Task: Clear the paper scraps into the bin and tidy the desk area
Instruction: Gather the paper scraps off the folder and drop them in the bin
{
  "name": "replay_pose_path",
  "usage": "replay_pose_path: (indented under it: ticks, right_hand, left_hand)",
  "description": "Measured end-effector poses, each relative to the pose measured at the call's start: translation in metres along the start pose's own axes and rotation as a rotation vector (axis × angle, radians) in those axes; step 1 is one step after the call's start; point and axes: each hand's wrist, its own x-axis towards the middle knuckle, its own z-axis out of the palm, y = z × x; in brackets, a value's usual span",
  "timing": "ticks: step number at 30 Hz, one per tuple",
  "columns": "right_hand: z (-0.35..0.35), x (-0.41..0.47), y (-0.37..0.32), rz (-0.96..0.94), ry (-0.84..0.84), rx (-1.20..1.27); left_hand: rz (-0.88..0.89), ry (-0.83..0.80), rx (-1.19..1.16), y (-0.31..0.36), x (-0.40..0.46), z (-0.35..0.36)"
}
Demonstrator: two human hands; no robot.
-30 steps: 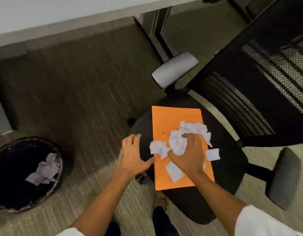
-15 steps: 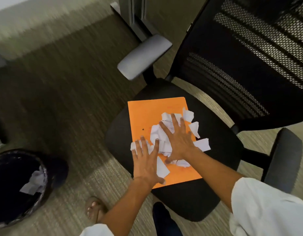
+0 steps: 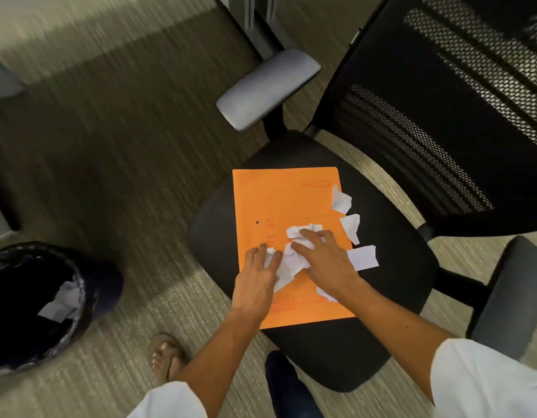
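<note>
An orange folder [image 3: 279,200] lies flat on the black seat of an office chair [image 3: 391,303]. White paper scraps [image 3: 290,262] are bunched in a heap at its middle. My left hand [image 3: 256,274] curls around the heap's left side and my right hand [image 3: 326,260] presses on its right side, fingers bent over the paper. Three loose scraps [image 3: 362,257] lie at the folder's right edge, and a small one [image 3: 324,295] sits by my right wrist. The dark bin [image 3: 8,309] stands on the floor at the lower left with white scraps [image 3: 62,301] inside.
The chair's mesh back [image 3: 442,116] rises at the right, with a grey armrest [image 3: 267,87] at the far side and a dark one [image 3: 508,300] at the near right. A desk leg [image 3: 255,22] stands beyond. My sandalled foot [image 3: 166,354] rests on the carpet.
Both hands have drawn together and curled, bunching the spread scraps into a heap at the folder's middle. The view has shifted so the chair sits nearer the centre.
</note>
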Motion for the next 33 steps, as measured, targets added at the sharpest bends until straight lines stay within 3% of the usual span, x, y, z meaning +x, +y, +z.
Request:
replay_pose_path:
  ticks: [3, 7, 9, 13, 16, 21, 25, 28, 33]
  right_hand:
    - [-0.003, 0.0, -0.002, 0.02, 0.051, 0.052]
    - [-0.007, -0.005, 0.003, 0.068, 0.294, 0.308]
    - [-0.014, -0.011, 0.004, 0.209, 0.396, 0.517]
    - [-0.025, -0.019, 0.0, 0.709, 0.525, 1.127]
    - [-0.032, -0.029, -0.004, 0.906, 0.484, 1.492]
    - [-0.028, -0.044, -0.017, 0.968, 0.424, 1.94]
    - [-0.03, -0.043, -0.025, 0.997, 0.385, 2.053]
    - [-0.032, -0.044, -0.03, 0.994, 0.361, 2.096]
    - [-0.041, -0.043, -0.042, 0.843, 0.258, 2.385]
  left_hand:
    - [-0.014, 0.015, -0.119, -0.008, 0.008, -0.006]
    - [-0.06, 0.063, -0.28, -0.012, 0.02, -0.014]
    - [-0.082, 0.057, -0.333, -0.016, 0.026, -0.016]
    - [-0.107, 0.031, -0.436, -0.022, 0.034, -0.018]
    - [-0.038, 0.078, -0.475, -0.023, 0.036, -0.021]
    - [0.236, -0.046, -0.095, -0.016, 0.027, -0.016]
    - [0.226, -0.035, 0.016, -0.016, 0.018, -0.004]
    - [0.182, -0.018, -0.081, -0.012, 0.013, 0.001]
    - [-0.048, -0.06, -0.488, -0.025, 0.018, -0.007]
